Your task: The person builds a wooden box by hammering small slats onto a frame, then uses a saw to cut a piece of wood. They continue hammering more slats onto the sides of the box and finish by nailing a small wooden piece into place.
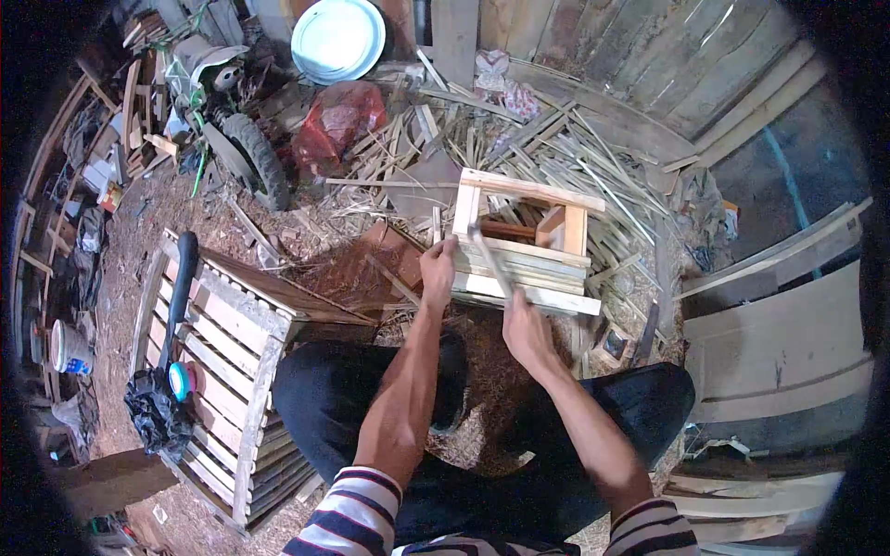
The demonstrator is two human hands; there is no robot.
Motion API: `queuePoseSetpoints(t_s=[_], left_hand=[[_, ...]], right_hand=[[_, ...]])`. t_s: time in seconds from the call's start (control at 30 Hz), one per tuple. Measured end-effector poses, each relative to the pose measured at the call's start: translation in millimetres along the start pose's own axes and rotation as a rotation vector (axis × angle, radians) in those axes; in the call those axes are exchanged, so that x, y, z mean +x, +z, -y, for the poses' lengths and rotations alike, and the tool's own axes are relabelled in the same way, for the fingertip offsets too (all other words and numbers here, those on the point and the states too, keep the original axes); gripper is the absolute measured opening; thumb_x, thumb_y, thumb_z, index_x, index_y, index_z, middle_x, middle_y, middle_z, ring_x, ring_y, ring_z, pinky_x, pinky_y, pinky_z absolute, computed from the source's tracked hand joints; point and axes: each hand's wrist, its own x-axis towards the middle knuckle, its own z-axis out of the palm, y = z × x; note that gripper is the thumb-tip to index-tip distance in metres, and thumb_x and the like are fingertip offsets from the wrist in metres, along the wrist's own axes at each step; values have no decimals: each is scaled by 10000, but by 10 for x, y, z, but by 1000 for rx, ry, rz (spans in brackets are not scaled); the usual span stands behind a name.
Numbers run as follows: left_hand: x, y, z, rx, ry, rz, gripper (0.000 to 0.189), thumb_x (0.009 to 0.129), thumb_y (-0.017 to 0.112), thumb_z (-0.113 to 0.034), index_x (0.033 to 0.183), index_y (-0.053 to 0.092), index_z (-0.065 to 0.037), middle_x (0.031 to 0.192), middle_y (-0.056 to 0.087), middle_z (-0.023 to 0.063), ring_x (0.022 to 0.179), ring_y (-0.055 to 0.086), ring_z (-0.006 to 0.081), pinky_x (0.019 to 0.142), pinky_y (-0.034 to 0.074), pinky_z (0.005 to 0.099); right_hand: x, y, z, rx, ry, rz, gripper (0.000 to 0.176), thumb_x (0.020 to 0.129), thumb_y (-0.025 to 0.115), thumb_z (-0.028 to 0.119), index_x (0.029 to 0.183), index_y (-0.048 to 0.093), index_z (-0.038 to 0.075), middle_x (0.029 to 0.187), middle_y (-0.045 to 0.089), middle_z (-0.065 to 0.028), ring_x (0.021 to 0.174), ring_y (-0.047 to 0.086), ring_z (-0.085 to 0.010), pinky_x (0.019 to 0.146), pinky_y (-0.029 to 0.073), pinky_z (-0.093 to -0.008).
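A small slatted wooden crate (528, 275) stands tilted in front of my knees, its upper side partly open between the slats. My left hand (438, 269) is closed at the crate's left edge, fingertips pinched together right at a slat end; I cannot tell what is between them. In my right hand (528, 332) is a hammer (494, 262), gripped by its handle, slightly blurred. The hammer's head lies over the upper left slats, a short way right of my left fingertips.
A larger slatted crate (222, 371) at my left bears a black-handled tool (184, 269), a black plastic bag (158, 412) and a turquoise-rimmed round container (182, 381). Loose wood strips (575, 157) pile up behind the work. A red mesh bag (338, 120) and wheel (250, 153) lie beyond.
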Motion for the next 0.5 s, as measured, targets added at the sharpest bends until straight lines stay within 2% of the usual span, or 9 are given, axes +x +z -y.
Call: queuePoseSetpoints(t_s=[0.13, 0.27, 0.3, 0.47, 0.5], left_hand=[[18, -26, -14, 31, -18, -25, 438, 870, 625, -309, 1037, 647, 96, 866, 669, 90, 788, 547, 126, 726, 446, 279], [-23, -26, -92, 88, 90, 12, 394, 893, 597, -291, 983, 640, 90, 822, 659, 91, 743, 542, 140, 703, 445, 299], [-41, -10, -110, 173, 162, -4, 381, 899, 589, -285, 969, 638, 87, 810, 657, 94, 732, 544, 147, 699, 445, 306], [-214, 301, -408, 855, 760, -402, 273, 825, 612, -169, 1059, 599, -30, 920, 591, 153, 847, 525, 344, 744, 426, 452], [-243, 402, -492, 799, 815, -170, 285, 813, 624, -159, 1066, 596, -29, 922, 597, 167, 854, 541, 354, 757, 433, 453]], right_hand=[[34, 49, -163, -97, 0, 60, 224, 937, 451, 162, 1003, 435, -51, 654, 594, -307, 629, 611, -481, 552, 493, -563], [72, -192, -114, -35, 99, 100, 261, 915, 486, 179, 1023, 439, -54, 776, 609, -324, 760, 609, -489, 671, 484, -555], [85, -302, -75, 8, 145, 71, 277, 913, 499, 190, 1045, 449, -48, 805, 614, -308, 769, 606, -487, 683, 478, -553], [324, -1309, -248, 76, 338, 60, 316, 897, 562, 252, 988, 569, -51, 858, 628, -275, 824, 631, -420, 721, 498, -465], [376, -1518, -345, 55, 359, 66, 316, 894, 569, 256, 966, 593, -51, 872, 630, -278, 843, 636, -407, 738, 500, -449]])
